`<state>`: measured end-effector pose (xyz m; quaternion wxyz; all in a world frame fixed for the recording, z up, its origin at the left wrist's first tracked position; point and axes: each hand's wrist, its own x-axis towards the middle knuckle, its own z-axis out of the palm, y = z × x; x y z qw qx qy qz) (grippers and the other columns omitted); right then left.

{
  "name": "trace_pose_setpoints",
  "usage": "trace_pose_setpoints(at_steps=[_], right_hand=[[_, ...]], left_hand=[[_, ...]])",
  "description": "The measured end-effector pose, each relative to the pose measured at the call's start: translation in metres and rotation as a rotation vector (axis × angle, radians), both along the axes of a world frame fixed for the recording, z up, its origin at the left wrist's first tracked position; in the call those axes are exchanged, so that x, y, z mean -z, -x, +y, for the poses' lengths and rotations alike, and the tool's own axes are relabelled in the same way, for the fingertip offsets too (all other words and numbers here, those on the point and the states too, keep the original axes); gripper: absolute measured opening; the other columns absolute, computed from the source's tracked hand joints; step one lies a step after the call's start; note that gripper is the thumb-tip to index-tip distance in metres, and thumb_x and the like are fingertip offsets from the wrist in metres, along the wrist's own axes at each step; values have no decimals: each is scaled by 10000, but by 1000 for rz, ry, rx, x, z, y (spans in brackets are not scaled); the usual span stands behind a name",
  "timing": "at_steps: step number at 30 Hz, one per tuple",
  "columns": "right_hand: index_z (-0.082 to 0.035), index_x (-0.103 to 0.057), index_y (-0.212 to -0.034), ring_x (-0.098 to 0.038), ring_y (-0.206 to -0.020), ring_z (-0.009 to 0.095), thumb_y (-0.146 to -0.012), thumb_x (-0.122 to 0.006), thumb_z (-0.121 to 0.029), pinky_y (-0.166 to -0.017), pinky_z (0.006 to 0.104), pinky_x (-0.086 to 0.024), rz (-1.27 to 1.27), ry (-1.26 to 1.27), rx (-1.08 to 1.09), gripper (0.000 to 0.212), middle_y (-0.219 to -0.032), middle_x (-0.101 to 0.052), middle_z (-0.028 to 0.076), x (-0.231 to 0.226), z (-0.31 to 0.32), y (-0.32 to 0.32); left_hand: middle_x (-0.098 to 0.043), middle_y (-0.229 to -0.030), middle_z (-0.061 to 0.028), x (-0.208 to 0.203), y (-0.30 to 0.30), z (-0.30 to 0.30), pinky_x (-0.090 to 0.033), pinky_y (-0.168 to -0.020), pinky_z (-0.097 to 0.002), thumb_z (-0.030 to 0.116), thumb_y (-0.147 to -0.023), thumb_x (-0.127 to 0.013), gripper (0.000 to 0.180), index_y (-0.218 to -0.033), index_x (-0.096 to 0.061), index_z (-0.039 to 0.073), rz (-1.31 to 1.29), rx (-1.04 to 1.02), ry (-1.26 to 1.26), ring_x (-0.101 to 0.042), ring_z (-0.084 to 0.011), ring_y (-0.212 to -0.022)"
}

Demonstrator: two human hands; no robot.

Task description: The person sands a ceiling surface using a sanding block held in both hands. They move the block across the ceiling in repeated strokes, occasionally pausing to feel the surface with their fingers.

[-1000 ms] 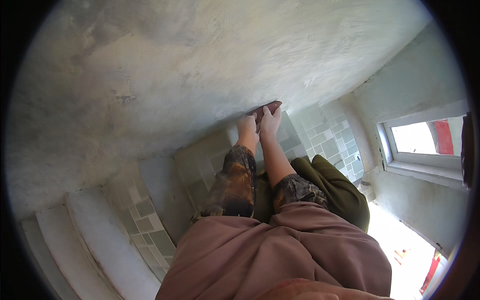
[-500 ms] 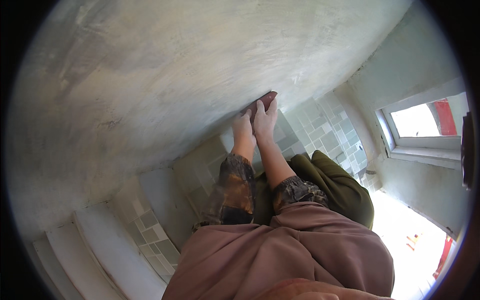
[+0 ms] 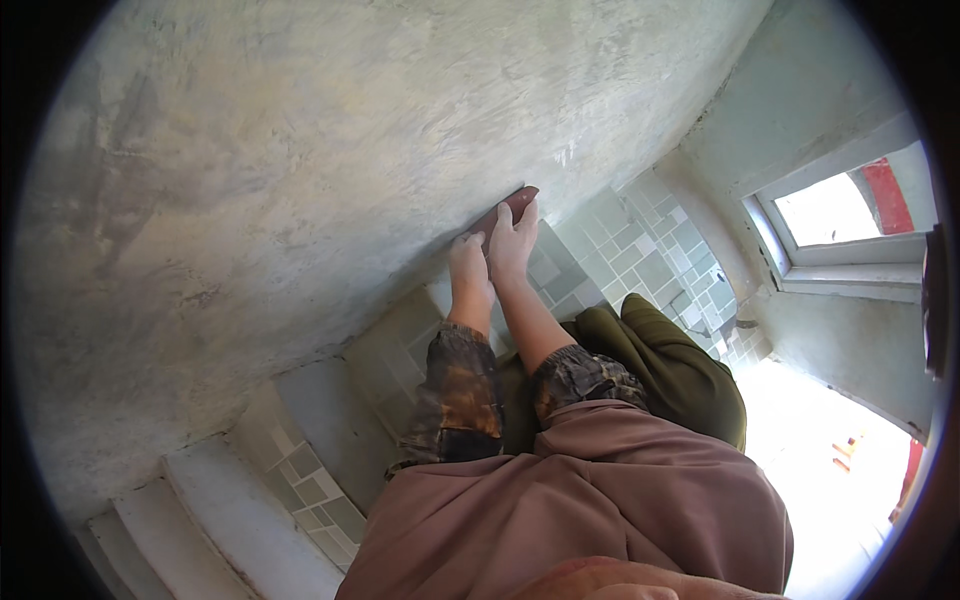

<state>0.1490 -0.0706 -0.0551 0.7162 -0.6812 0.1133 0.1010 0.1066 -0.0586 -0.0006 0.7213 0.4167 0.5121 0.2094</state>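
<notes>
Both my hands press a flat reddish-brown piece, which looks like sandpaper (image 3: 519, 200), against a mottled pale plaster wall (image 3: 300, 150). My right hand (image 3: 512, 246) has its thumb and fingers along the near face and edge of the piece. Close beside it, my left hand (image 3: 468, 264) grips the lower left end, with its fingers partly hidden. White dust coats both hands. Dark patterned sleeves are gathered on my forearms.
Stairs (image 3: 215, 500) with pale steps lie at lower left. Below the hands is a floor of grey-green tiles (image 3: 610, 245). A small white-framed window (image 3: 840, 215) is on the right wall, above a bright opening (image 3: 810, 450). My knee in olive cloth (image 3: 680, 370) is bent beside my arms.
My hands and the sandpaper have shifted slightly left in the picture, staying against the wall. The view has also turned a little.
</notes>
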Motion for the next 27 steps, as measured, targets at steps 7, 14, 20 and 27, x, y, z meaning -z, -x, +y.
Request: trace_pose_setpoints(at_steps=[7,14,20,27], right_hand=[[93,-424,-1393,-530,-1211,326,-924,-596,-121,-1031,401,-416,101,-161,15,544,-1333,-521,248,15,-2,-9],[91,-411,-1402,-538,-1200,327,-922,-601,-120,-1021,393,-426,129,-64,36,558,-1329,-518,254,37,-5,-14],[108,-390,-1413,-522,-1223,342,-921,-610,-132,-1039,397,-413,92,-114,36,590,-1343,-503,267,20,-5,-9],[81,-433,-1387,-557,-1154,318,-919,-612,-119,-1009,384,-428,33,-129,65,539,-1249,-566,219,34,0,-9]], left_hand=[[-579,-1205,-115,-6,8,-2,-468,-897,-358,75,-915,-434,391,-1276,-526,-42,-22,111,47,-565,-218,-1105],[-541,-1226,-169,4,2,0,-479,-936,-443,83,-914,-483,448,-1333,-455,-74,6,78,60,-557,-286,-1121],[-523,-1280,-178,11,5,6,-469,-945,-429,98,-920,-486,485,-1369,-434,-78,8,117,32,-553,-282,-1140],[-557,-1219,-155,13,5,5,-474,-934,-423,116,-915,-519,448,-1325,-484,-61,30,81,-5,-564,-263,-1086]])
